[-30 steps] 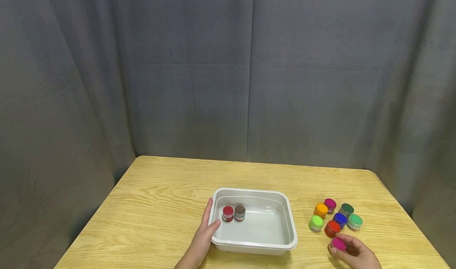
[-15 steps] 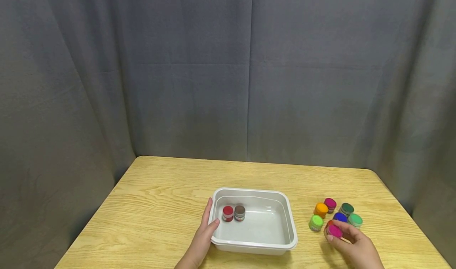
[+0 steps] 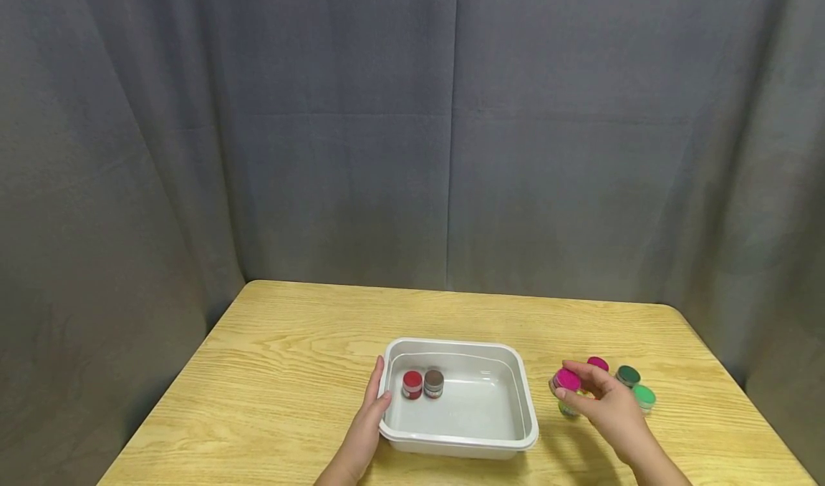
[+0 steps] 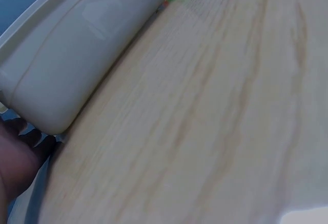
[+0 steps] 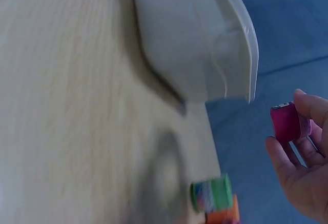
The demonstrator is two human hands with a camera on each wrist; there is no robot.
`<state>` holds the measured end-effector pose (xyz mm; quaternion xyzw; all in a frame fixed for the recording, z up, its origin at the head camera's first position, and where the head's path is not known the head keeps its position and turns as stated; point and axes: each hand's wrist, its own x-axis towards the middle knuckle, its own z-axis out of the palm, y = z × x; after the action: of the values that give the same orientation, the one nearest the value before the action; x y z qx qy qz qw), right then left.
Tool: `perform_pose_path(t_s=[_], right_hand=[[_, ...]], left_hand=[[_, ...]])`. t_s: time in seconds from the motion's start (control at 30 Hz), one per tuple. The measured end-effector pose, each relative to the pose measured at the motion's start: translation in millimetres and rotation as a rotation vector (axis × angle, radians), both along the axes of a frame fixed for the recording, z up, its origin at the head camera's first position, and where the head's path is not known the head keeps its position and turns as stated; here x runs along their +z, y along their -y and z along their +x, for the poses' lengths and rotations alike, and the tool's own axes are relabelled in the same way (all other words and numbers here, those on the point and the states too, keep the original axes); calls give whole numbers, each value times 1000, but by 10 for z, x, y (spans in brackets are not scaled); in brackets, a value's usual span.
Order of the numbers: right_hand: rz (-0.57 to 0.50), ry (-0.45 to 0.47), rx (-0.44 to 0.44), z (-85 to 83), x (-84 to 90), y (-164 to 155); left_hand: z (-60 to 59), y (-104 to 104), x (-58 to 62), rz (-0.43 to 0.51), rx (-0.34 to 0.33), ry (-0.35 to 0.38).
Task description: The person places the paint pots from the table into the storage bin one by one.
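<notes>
My right hand (image 3: 609, 407) pinches a small jar with a magenta lid (image 3: 567, 380) between thumb and fingers, raised above the table. In the right wrist view that jar (image 5: 288, 123) sits at the fingertips, apart from the basin. A white plastic basin (image 3: 459, 443) stands mid-table. My left hand (image 3: 367, 425) holds its left side, thumb at the rim and fingers along the outer wall. Inside the basin, a red-lidded jar (image 3: 412, 384) and a brown-lidded jar (image 3: 434, 383) stand side by side near the left wall.
Right of the basin, several paint-like jars stand grouped: another magenta-lidded jar (image 3: 598, 363), a dark green one (image 3: 628, 376) and a mint green one (image 3: 644, 397). My right hand covers others. Grey curtains (image 3: 348, 135) hang behind the wooden table (image 3: 271, 371).
My right hand has lifted the magenta-lidded jar and carried it left and away from me, over the group toward the basin. The left hand and basin stay nearly still.
</notes>
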<state>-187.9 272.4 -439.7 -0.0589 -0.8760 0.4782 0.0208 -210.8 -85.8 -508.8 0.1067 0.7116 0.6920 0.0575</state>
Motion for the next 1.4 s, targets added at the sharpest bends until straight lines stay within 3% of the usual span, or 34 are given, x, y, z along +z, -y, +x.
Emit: perform_pose_path(t_s=[0.2, 0.5, 0.93, 1.4], right_hand=[[-62, -38, 57, -141, 119, 256], [-160, -19, 135, -334, 204, 649], [-170, 7, 161, -562, 48, 1084], [-173, 0, 145, -700, -134, 1261]], left_hand=[[-11, 10, -8, 14, -6, 11], [-2, 7, -1, 3, -4, -9], [10, -10, 6, 16, 1, -31], [23, -10, 4, 3, 13, -29]])
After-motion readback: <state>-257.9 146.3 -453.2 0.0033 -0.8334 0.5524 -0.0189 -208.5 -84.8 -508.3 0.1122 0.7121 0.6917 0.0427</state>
